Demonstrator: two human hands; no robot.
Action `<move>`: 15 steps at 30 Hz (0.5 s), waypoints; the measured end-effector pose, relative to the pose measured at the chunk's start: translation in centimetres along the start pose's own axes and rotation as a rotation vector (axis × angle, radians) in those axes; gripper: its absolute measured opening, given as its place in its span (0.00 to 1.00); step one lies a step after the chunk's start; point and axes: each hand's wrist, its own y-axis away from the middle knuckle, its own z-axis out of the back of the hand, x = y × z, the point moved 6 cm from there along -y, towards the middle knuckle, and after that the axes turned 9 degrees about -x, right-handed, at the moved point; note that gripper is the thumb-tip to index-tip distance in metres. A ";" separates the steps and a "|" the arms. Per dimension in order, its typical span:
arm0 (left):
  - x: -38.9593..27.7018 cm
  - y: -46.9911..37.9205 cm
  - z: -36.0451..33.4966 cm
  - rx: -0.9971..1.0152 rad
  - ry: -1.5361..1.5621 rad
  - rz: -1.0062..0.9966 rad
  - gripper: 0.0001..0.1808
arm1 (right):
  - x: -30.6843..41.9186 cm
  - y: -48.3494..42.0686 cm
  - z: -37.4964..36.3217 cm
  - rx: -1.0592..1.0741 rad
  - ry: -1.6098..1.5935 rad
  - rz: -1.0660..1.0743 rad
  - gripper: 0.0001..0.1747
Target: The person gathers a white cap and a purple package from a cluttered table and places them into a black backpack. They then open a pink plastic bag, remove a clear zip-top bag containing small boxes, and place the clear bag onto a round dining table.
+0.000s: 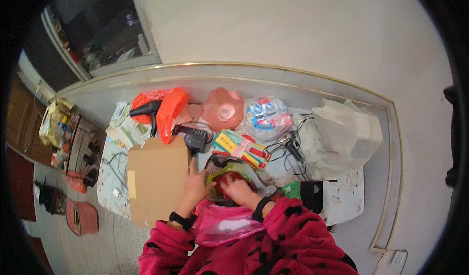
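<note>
A bag [256,172] with a dark and grey rim lies open in front of me, and yellow-green plastic and something red [229,179] show inside it. My right hand [238,191] reaches into the bag onto the red item; its fingertips are partly hidden, so its grip is unclear. At the bag's left side is my left hand [196,183], fingers spread, beside a large brown cardboard box [157,179]. Pink plastic [227,223] with a white patch lies between my forearms, against my body.
Behind the bag lie colourful flat packages [240,148], a black box-shaped device [196,139], a pink scalloped dish [222,109] and wrapped packets [267,115]. A black hair dryer [146,110] rests by an orange bag [174,110]. Corded appliance [291,145] and white plastic bag [344,135] are at right.
</note>
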 end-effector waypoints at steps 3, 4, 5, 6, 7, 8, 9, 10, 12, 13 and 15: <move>-0.4 -0.2 -5.0 0.329 -0.149 0.040 0.24 | 1.4 0.0 -1.1 0.003 -0.010 0.107 0.13; -1.2 -0.2 -5.5 0.323 -0.167 -0.010 0.25 | 1.7 0.0 -2.0 0.039 0.047 0.124 0.11; -1.9 0.1 -5.6 0.298 -0.225 -0.060 0.27 | 1.7 -0.1 -3.4 0.157 -0.026 0.173 0.11; -2.6 0.2 -5.3 0.260 -0.200 -0.101 0.26 | 1.6 -0.2 -3.9 0.130 -0.060 0.196 0.12; -3.2 0.5 -4.7 0.221 -0.172 -0.153 0.26 | 1.3 -0.2 -4.6 0.148 -0.079 0.226 0.13; -3.9 0.7 -3.8 0.175 -0.141 -0.226 0.25 | 0.5 -0.3 -4.8 0.110 -0.150 0.189 0.13; -3.5 0.9 -2.9 0.158 -0.137 -0.164 0.23 | -0.5 0.1 -5.3 0.159 -0.261 0.093 0.16; -3.1 1.1 -1.9 0.135 -0.130 -0.123 0.22 | -1.5 0.4 -5.7 0.221 -0.398 -0.032 0.20; -2.0 1.4 -0.2 0.113 -0.155 -0.035 0.19 | -3.5 2.2 -6.0 0.394 -0.779 -0.488 0.28; -2.0 1.7 -0.3 0.182 -0.160 -0.043 0.19 | -3.9 3.2 -5.5 0.445 -0.921 -0.670 0.33; -1.3 2.2 -0.4 0.266 -0.245 0.003 0.20 | -3.7 3.6 -3.2 0.549 -0.969 -0.697 0.43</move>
